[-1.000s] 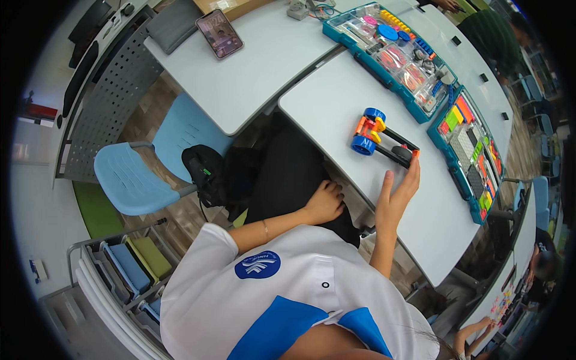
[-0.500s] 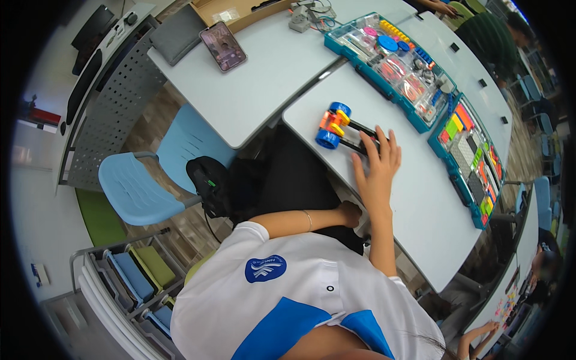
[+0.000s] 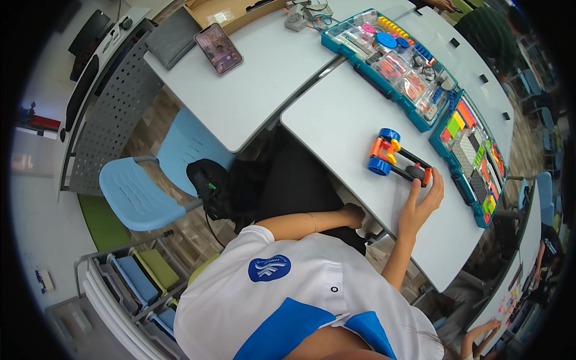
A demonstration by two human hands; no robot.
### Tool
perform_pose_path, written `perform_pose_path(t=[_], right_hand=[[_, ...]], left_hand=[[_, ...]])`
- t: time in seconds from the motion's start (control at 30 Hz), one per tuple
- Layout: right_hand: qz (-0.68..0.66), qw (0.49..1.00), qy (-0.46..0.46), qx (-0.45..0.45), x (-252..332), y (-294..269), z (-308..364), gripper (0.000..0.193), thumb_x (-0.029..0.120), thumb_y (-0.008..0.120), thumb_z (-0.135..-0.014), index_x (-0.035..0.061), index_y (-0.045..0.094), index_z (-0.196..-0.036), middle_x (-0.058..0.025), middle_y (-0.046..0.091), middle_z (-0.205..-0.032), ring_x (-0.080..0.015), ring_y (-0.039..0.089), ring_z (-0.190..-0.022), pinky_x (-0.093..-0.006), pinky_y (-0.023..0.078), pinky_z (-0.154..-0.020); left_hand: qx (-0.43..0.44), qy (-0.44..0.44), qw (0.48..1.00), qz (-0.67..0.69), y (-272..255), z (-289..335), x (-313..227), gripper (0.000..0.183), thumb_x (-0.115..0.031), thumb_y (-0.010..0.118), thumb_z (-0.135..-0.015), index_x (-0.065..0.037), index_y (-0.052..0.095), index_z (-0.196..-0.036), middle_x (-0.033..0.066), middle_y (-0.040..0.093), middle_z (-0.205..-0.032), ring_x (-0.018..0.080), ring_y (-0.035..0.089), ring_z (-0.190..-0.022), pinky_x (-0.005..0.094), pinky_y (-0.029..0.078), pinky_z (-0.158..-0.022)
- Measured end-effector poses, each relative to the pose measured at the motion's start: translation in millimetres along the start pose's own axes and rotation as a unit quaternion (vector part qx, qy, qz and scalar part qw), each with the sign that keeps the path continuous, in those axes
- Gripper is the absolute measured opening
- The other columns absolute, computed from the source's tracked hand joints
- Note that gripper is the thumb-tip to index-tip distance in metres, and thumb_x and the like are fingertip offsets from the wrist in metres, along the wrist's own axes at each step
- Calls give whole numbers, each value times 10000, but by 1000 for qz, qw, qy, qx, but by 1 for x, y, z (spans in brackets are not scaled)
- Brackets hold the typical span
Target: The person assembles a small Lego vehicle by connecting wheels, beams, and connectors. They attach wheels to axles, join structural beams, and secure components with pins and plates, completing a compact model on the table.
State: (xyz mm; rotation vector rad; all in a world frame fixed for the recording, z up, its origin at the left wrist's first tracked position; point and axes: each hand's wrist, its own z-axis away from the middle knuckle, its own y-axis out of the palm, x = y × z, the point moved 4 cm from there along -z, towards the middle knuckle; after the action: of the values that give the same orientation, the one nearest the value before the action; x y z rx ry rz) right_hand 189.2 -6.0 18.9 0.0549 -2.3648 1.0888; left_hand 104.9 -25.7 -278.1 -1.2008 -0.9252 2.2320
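On the white tabletop stands a small toy car (image 3: 393, 157) built of plastic bricks, with two blue wheels, orange and yellow parts, black beams and a dark wheel near its orange end. My right hand (image 3: 423, 201) has its thumb and fingers around that orange end. Part of the grip is hidden behind the fingers. My left hand (image 3: 353, 215) rests by my lap below the table edge, its fingers curled in and apparently holding nothing.
Two teal-rimmed cases (image 3: 414, 111) (image 3: 456, 141) of sorted building parts lie open beyond the car. A phone (image 3: 219, 49), a grey pouch (image 3: 174, 37), grey modules with cables (image 3: 297, 19) and a cardboard box (image 3: 240, 17) sit on the adjoining table. A blue chair (image 3: 141, 189) stands at left.
The toy car has moved right and toward me across the table. My right hand has shifted right along with it, its fingers now closed around the orange end. My left hand has stayed put.
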Motion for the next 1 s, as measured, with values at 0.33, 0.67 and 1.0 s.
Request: perform_pose_path(t=[0.33, 0.67, 1.0], right_hand=[[10, 997, -30, 68, 11, 16, 3, 598, 295, 667, -913, 101, 481, -1447, -151, 337, -1557, -383, 257, -1449, -533, 123, -1176], [-10, 982, -111, 154, 46, 30, 2, 557, 323, 732, -848, 184, 593, -1370, -108, 353, -1574, -319, 240, -1488, -549, 52, -1187], [-76, 997, 5, 4, 22, 19, -1, 322, 176, 700, -880, 140, 676, -1199, -156, 431, -1471, -348, 358, -1375, -492, 240, -1135]], left_hand=[[59, -30, 998, 9, -13, 7, -6, 317, -276, 663, -788, -63, 750, -1006, 149, 727, -1052, 299, 707, -981, 443, 547, -808], [7, -16, 1000, 20, 5, -2, 0, 318, -264, 652, -802, -67, 746, -1033, 136, 726, -1075, 279, 702, -1011, 433, 545, -822], [6, -25, 999, 21, -3, 6, 0, 352, -249, 642, -796, -22, 722, -1052, 182, 713, -1100, 311, 694, -1027, 437, 546, -869]])
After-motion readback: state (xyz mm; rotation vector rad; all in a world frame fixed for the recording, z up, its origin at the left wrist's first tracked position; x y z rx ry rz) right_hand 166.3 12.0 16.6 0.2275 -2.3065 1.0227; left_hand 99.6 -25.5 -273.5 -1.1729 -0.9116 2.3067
